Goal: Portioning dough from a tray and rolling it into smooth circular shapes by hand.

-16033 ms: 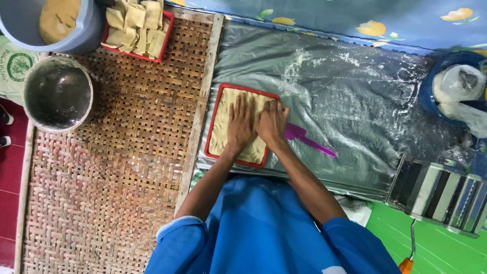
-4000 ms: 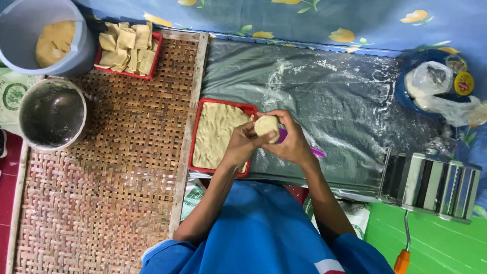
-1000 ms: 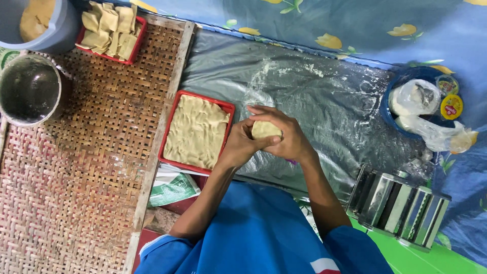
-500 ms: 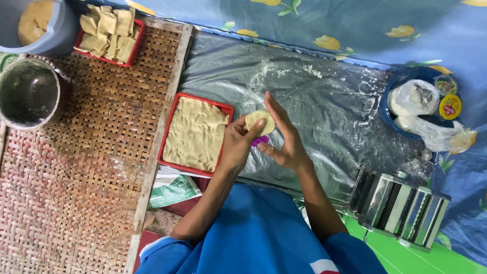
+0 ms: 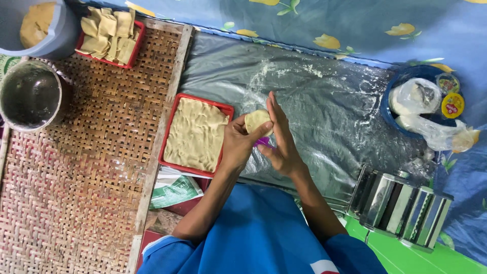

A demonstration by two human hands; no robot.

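My left hand (image 5: pixel 238 144) holds a small pale lump of dough (image 5: pixel 255 121) above the floured plastic sheet (image 5: pixel 329 101). My right hand (image 5: pixel 280 137) is flat and upright against the lump's right side, fingers straight. A purple tool (image 5: pixel 263 142) shows between the two hands, low down; which hand carries it I cannot tell. Just left of my hands lies a red tray (image 5: pixel 171 127) filled with flattened dough (image 5: pixel 195 134).
A woven mat (image 5: pixel 86 167) carries a metal pot (image 5: pixel 28 96), a grey bucket with dough (image 5: pixel 38 25) and a red tray of cut dough pieces (image 5: pixel 109 35). A blue bowl with plastic bags (image 5: pixel 421 109) stands right; a pasta roller (image 5: pixel 403 208) lower right.
Half a second ago the hands stood much the same; a second ago both hands were cupped shut around the dough lump, and my right hand has since opened flat beside it.
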